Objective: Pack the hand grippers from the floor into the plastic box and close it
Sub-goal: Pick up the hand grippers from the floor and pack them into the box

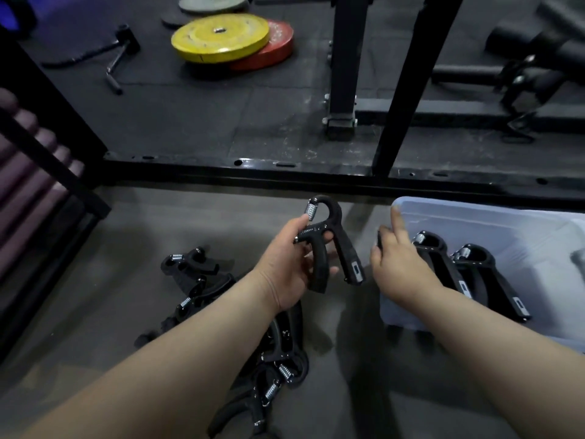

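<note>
My left hand (289, 264) holds a black hand gripper (329, 245) with a steel spring, lifted above the floor just left of the box. My right hand (400, 267) rests at the near left wall of the clear plastic box (474, 217), index finger raised; something dark shows under its fingers, but I cannot tell whether it is held. Two black hand grippers (468, 274) lie side by side inside the box. A pile of several more hand grippers (202, 289) lies on the grey floor under my left forearm, stretching toward me.
A black steel rack base (316, 172) runs across the floor right behind the box, with uprights (402, 74) rising from it. Yellow and red weight plates (228, 39) lie farther back. A dark frame (47, 147) stands at the left.
</note>
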A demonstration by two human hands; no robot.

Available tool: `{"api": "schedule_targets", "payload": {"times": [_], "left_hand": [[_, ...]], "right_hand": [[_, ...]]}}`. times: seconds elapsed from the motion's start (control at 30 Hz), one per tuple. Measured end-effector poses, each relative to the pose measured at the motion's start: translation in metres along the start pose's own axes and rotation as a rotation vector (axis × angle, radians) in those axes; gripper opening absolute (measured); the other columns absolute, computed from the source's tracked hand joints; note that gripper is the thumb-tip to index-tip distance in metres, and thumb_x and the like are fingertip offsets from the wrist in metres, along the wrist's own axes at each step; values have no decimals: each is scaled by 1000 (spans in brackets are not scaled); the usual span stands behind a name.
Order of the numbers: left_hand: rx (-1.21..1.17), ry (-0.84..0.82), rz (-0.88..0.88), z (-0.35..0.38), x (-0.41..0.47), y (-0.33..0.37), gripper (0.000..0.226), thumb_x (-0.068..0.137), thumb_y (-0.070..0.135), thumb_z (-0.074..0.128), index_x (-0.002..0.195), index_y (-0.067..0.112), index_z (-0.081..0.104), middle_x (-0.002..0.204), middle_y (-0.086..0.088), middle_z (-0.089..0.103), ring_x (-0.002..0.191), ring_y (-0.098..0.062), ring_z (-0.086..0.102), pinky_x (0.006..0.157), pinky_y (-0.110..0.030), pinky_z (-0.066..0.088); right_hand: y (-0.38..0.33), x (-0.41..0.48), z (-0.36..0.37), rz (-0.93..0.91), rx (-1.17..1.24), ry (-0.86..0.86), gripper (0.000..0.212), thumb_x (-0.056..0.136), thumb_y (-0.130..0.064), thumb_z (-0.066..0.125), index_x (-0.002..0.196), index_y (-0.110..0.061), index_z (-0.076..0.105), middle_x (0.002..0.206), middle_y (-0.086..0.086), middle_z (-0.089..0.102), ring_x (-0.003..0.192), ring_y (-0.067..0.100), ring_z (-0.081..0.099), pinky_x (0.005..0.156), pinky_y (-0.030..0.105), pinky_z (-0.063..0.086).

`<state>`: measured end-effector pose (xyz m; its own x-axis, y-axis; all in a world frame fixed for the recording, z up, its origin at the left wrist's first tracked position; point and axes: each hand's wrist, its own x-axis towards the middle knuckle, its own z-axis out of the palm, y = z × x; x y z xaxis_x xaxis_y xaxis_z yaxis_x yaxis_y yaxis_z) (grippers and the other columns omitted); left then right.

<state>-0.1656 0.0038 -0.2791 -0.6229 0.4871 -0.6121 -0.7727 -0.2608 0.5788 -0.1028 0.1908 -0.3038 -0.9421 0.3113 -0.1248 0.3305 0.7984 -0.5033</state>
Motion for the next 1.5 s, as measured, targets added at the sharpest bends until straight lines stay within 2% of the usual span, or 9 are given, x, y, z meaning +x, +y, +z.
{"api": "schedule_targets", "payload": {"times": [0.13, 0.47, 0.67, 0.83, 0.97, 1.1, 1.27, 1.4, 1.5], "left_hand": [[122, -55, 11, 14, -25, 18, 47, 89, 52, 58, 114, 12, 65, 102, -1, 61, 106, -25, 63, 69, -37, 52], [336, 0, 64, 47, -79, 37, 21, 93, 5, 59, 110, -3, 66, 108, -23, 69, 87, -32, 68, 76, -40, 60], [415, 54, 144, 55, -103, 51, 28, 93, 5, 60, 117, -9, 60, 94, -22, 65, 75, -31, 66, 78, -48, 60], [500, 7, 103, 62, -97, 44, 27, 94, 6, 59, 118, -6, 62, 84, -12, 68, 78, -23, 67, 67, -36, 61], [663, 13, 3, 93, -70, 24, 26, 95, 12, 59, 117, -2, 63, 97, -11, 67, 93, -23, 66, 81, -35, 57], [772, -8, 88, 134, -43, 17, 20, 90, 6, 64, 107, -5, 68, 99, -22, 72, 85, -30, 70, 75, -39, 59], [871, 27, 140, 176, -8, 13, 21, 98, 16, 53, 90, 1, 65, 71, -7, 68, 58, -20, 64, 70, -37, 58], [1744, 189, 376, 155, 22, -19, 29, 97, 26, 42, 110, 12, 64, 109, -10, 65, 101, -31, 63, 84, -35, 50], [2039, -27, 440, 121, 28, -51, 40, 99, 22, 40, 136, 10, 48, 150, -12, 40, 140, -29, 35, 113, -33, 27]], "right_hand": [[2, -16, 3, -22, -15, -52, 55, 102, -26, 34, 153, -10, 21, 161, -10, -21, 148, 20, 19, 115, 33, 23], [10, -55, -16, -64, 7, -352, 67, 104, -25, 34, 156, -17, -7, 153, -15, -37, 149, 15, 15, 118, 30, 19], [4, -55, -19, -28, -144, -428, 65, 103, -19, 40, 155, -4, 4, 156, 0, -29, 151, 23, 0, 120, 32, 13], [2, -41, -47, -2, -110, -565, 63, 101, -23, 45, 156, -17, 16, 162, -3, -16, 149, 19, 16, 119, 29, 18], [11, -42, -84, 62, 126, -635, 79, 75, -21, 62, 147, -38, 35, 142, -1, 53, 122, 17, 55, 106, 35, 43], [2, -40, -130, 220, 821, -835, 39, 78, -12, 67, 117, -7, 63, 104, 19, 64, 90, 25, 63, 89, 42, 53], [41, -11, -166, 231, 685, -544, 26, 97, -13, 57, 118, 2, 55, 98, 22, 64, 79, 32, 69, 75, 48, 60], [96, 5, -173, 310, 582, -464, 2, 98, -8, 49, 100, -8, 48, 82, 15, 55, 60, 24, 61, 62, 40, 60], [132, 2, -174, 361, 503, -517, 5, 99, -8, 46, 102, -6, 48, 75, 14, 59, 57, 24, 59, 51, 31, 53]]}}
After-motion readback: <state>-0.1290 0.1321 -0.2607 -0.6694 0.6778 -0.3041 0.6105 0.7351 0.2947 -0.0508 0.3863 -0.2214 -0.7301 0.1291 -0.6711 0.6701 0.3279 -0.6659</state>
